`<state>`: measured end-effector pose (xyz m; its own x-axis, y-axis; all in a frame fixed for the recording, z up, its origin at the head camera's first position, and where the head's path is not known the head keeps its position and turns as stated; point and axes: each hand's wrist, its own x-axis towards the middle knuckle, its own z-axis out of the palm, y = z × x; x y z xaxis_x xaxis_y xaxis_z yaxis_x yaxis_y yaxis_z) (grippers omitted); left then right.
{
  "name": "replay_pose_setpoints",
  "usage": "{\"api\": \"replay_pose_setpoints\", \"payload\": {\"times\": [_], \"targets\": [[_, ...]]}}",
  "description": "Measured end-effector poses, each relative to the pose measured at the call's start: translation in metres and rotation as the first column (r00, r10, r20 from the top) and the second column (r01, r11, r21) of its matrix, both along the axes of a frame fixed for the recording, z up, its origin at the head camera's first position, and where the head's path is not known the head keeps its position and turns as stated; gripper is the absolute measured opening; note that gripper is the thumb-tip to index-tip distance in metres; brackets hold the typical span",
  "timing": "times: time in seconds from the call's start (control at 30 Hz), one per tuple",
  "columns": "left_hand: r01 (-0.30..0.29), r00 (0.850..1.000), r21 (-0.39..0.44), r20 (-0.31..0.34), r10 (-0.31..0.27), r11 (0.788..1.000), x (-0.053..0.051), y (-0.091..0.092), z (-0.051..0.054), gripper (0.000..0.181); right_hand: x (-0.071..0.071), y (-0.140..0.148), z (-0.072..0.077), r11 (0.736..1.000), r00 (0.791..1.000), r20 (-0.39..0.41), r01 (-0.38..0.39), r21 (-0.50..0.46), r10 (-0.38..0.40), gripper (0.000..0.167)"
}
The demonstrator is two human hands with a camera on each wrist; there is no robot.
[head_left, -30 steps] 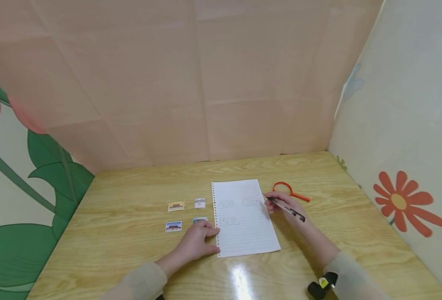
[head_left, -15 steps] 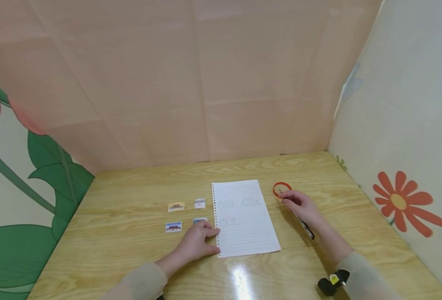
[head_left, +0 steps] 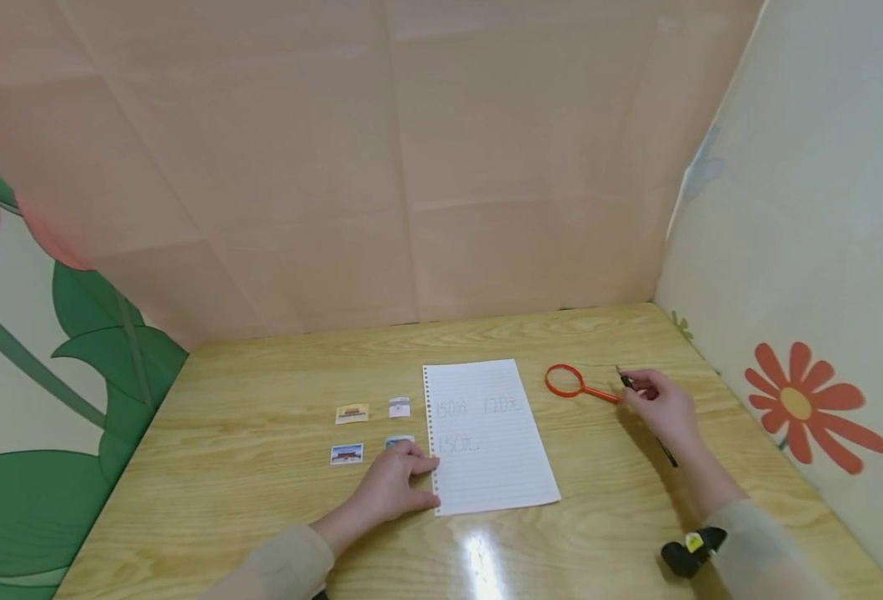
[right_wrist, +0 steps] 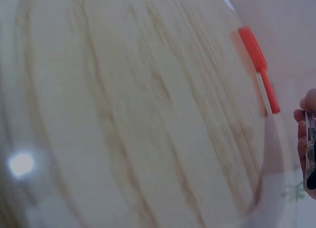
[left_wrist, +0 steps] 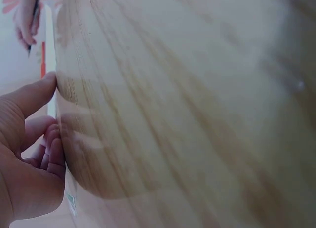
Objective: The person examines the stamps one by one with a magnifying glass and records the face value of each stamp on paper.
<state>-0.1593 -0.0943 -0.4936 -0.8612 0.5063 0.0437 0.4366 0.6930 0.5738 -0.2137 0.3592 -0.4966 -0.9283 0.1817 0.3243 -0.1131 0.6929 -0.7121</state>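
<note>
before me, wood-grain desk [head_left: 261, 400]; on it a lined sheet [head_left: 496, 462], four small pictures [head_left: 347, 454], red magnifying glass [head_left: 601, 394].

Yellow-brown, wood-grained table [head_left: 261, 392] before you
You have a white, ruled rectangular paper sheet [head_left: 496, 468], a slim black-and-clear pen [right_wrist: 310, 135] and, at the sheet's two o'clock, a red, round-framed magnifying glass [head_left: 597, 393].

Your left sleeve [head_left: 291, 554] and right sleeve [head_left: 760, 542] are pale beige; a rounded black device [head_left: 680, 560] with a yellow patch [head_left: 693, 542] shows by the right one, a black sliver [head_left: 321, 595] by the left.
</note>
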Motion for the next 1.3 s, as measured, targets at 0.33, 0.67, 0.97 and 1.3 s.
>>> {"api": "replay_pose_setpoints", "payload": {"times": [0.33, 0.67, 0.97, 1.3], "targets": [[-0.007, 1.0, 0.005, 0.007, 0.007, 1.0, 0.0, 0.0, 0.0, 0.059, -0.003, 0.019, -0.012, 0.994, 0.996, -0.045, 0.075, 0.085, -0.071, 0.026], [0.006, 1.0, 0.005, -0.002, -0.006, 1.0, -0.001, -0.001, -0.002, 0.059, -0.008, 0.027, -0.02, 0.988, 0.995, -0.07, 0.076, 0.133, -0.067, 0.026], [0.0, 1.0, 0.0, 0.011, 0.0, 1.0, -0.001, -0.001, -0.001, 0.059, -0.011, 0.031, -0.023, 0.983, 0.999, -0.032, 0.039, 0.182, -0.034, 0.028], [-0.002, 1.0, 0.005, 0.014, 0.001, 1.0, 0.0, 0.0, 0.001, 0.059, -0.009, 0.032, -0.019, 0.98, 1.0, -0.026, 0.007, 0.199, -0.002, 0.033]]}}
